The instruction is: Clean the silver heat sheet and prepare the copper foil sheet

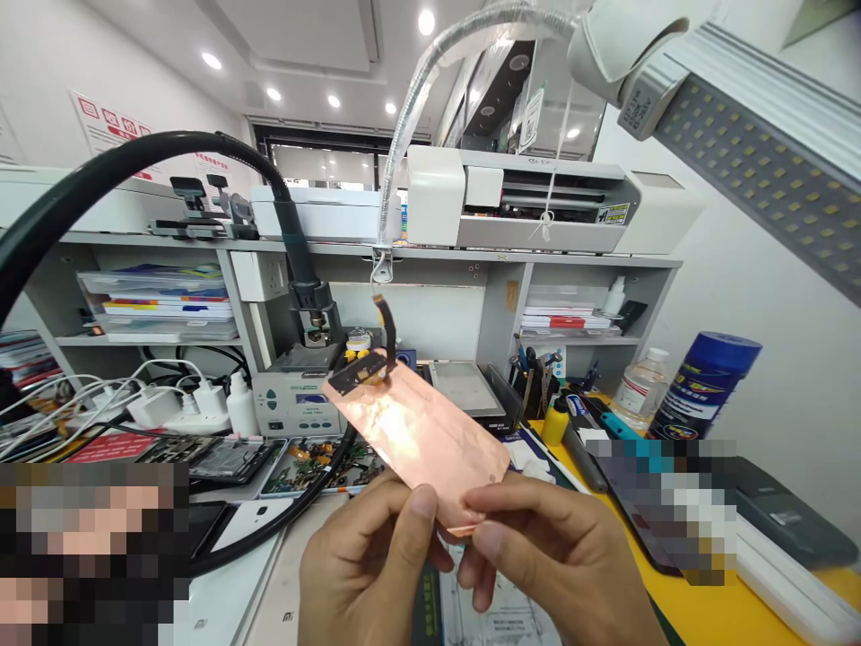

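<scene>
The left hand [367,574] and the right hand [548,561] meet low in the middle of the view, both closed in a pinch on the near end of a copper-coloured panel [421,435]; the left thumb lies flat on its lower edge, and the right thumb and forefinger grip the same edge just beside it. The panel is held up in the air, tilted, its shiny copper face toward the camera and catching the light; at its far end sits a dark strip, from which a thin flex cable [386,327] stands upward.

Below the hands lies a white bench mat with printed paper on it; to the left of them a thick black hose [134,148] arcs from the left edge over to a grey rework station [296,399], and in front of that station stand trays of small parts [316,462]. Further left a white power strip [168,408] holds several chargers and white leads. To the right, on a yellow mat [700,601], stand a blue can [706,381], a clear bottle [642,381] and a small yellow-capped bottle [555,417]. Behind everything a grey shelf unit [592,265] carries white machines along its top; an LED lamp bar [767,170] hangs at upper right.
</scene>
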Demonstrator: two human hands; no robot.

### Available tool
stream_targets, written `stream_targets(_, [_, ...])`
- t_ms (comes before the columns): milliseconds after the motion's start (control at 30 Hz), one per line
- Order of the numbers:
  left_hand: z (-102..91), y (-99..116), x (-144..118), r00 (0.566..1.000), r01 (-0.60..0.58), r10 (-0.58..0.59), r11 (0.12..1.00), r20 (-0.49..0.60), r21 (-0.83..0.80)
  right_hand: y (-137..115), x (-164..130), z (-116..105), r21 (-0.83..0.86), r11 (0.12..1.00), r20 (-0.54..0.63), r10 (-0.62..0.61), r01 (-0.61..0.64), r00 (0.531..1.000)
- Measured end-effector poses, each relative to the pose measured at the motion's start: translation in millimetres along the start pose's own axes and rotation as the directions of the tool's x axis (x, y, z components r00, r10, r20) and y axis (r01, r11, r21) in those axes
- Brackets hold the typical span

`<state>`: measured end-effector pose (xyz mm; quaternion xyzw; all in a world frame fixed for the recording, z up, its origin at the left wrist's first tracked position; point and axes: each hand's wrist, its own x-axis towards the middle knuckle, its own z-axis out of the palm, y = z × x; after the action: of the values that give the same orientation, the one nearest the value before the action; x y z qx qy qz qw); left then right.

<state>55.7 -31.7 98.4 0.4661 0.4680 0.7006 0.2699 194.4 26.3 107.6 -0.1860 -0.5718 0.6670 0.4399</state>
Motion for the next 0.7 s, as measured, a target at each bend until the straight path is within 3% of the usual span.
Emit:
stream_targets(200, [5.2,3.1,-0.3,0.997,0.078,-0.078,0.997,-0.028,-0.008,3.5,6.1,-7.8,0.094,0.993,0.075,0.058,-0.065,0.995])
stream_targets(433, [-1.0,-5.5,3.8,0.982,0.152,-0.139,0.983,0.124,-0.099,8.6,10.5,-11.6,0.125,0.990,0.112,0.056,-0.070,0.992])
stream_targets(700, [3.4,-3.8,2.7,0.985,0.168,-0.165,0.981,0.044,-0.093,2.0,14.3,-7.6,0.226,0.965,0.146,0.100,-0.132,0.984])
